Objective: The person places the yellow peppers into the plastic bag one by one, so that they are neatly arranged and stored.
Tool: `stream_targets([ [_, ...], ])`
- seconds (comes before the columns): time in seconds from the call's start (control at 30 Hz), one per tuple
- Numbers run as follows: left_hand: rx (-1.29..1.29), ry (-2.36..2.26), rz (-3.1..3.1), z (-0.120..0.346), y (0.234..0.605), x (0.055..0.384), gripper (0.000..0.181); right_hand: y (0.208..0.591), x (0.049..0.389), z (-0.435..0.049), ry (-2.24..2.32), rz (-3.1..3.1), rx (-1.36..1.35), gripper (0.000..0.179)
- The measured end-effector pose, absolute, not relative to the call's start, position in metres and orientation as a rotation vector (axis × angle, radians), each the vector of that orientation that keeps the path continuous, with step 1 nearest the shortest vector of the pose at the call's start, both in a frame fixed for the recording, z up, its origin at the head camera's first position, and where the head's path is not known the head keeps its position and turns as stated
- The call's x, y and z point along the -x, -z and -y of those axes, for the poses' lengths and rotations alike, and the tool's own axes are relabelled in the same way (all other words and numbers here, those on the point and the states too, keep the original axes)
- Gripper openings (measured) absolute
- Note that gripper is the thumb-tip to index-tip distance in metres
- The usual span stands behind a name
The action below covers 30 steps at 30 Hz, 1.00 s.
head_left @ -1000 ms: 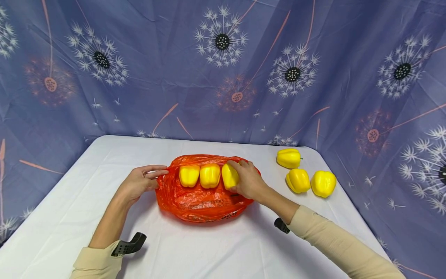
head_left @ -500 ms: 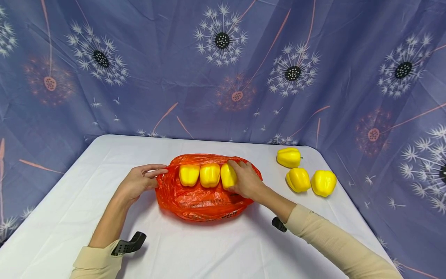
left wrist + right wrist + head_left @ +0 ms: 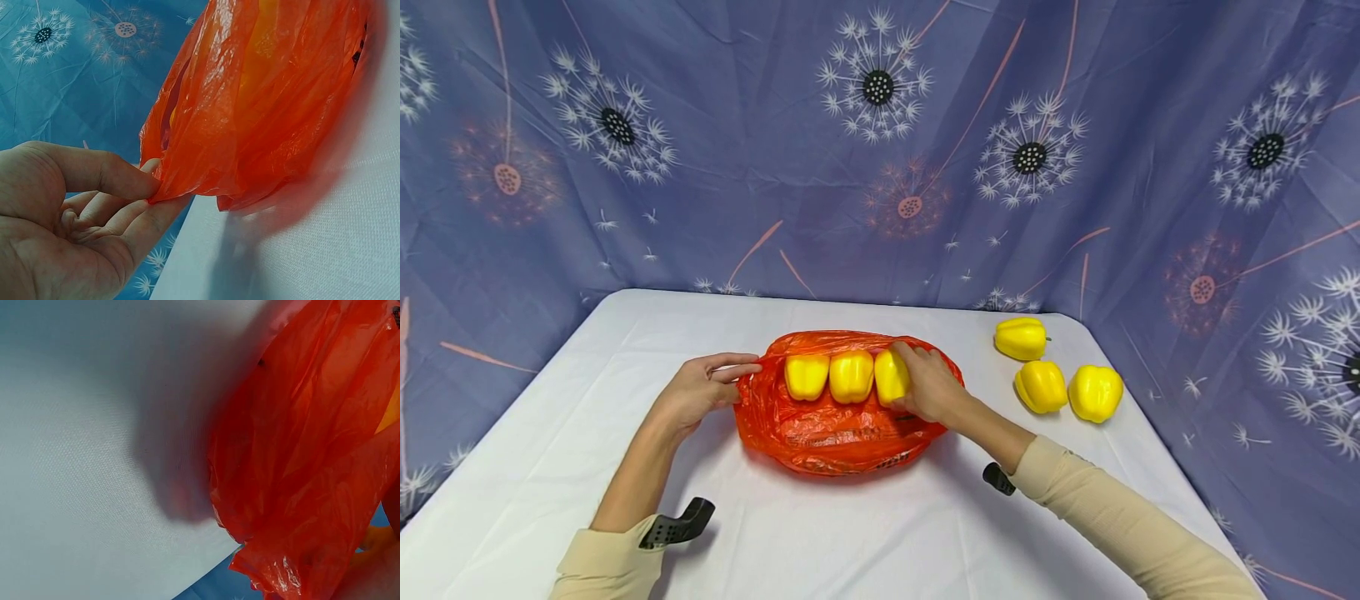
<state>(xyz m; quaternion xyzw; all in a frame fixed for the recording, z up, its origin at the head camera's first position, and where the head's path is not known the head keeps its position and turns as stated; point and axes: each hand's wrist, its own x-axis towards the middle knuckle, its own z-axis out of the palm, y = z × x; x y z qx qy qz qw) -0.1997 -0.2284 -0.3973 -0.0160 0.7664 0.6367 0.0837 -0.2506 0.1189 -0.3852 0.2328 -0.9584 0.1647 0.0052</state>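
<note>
Peppers: three in one bag, three on surface. Bag pinched by left hand, one pepper gripped by right hand.

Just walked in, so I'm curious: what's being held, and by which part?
The left hand pinches the red bag by its left edge. The right hand grips the rightmost yellow pepper inside, by its right side, which the hand covers.

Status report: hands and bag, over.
Left hand pinches red bag. Right hand grips yellow pepper inside. Two more peppers beside it; nothing visibly blocking.
</note>
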Motion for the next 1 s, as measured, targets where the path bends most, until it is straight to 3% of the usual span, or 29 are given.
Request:
stream_targets([
  [0.67, 0.054, -1.9, -2.296, 0.228, 0.398, 0.2, 0.065, 0.383, 0.247, -0.12, -0.425, 3.024, -0.724, 0.079],
  [1.0, 0.049, -1.903, -2.293, 0.229, 0.398, 0.2, 0.065, 0.372, 0.242, -0.121, -0.466, 3.053, -0.685, 0.067],
])
